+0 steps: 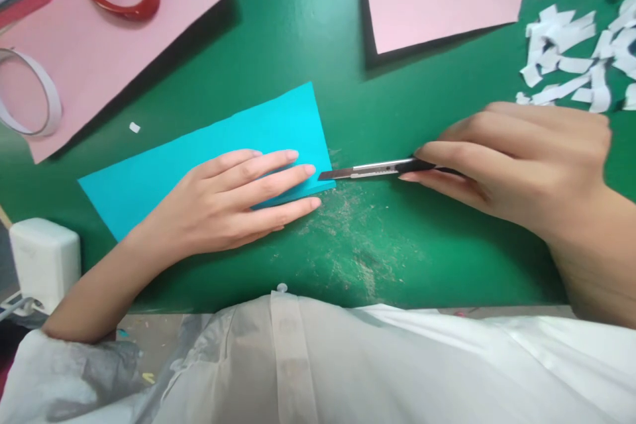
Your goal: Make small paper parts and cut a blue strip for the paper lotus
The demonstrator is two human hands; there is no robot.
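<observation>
A folded piece of bright blue paper (209, 142) lies slanted on the green table, close to its front edge. My left hand (233, 202) rests flat across the paper with fingers stretched to the right, pressing it down. In my right hand (517, 165) is a utility knife (382, 167), gripped by its dark rear end between thumb and fingers. Its blade points left and reaches over the paper's right end, near the fold and close to my left fingertips. The lower edge of the paper is partly hidden under my left hand.
Pink paper (193, 20) at upper left carries red-handled scissors (142, 3) and a tape roll (52, 103). Another pink sheet (442, 0) lies at the top. White paper scraps (561, 46) are heaped at right. A white plug adapter (44, 258) sits at left. The green tabletop (362, 238) is scratched.
</observation>
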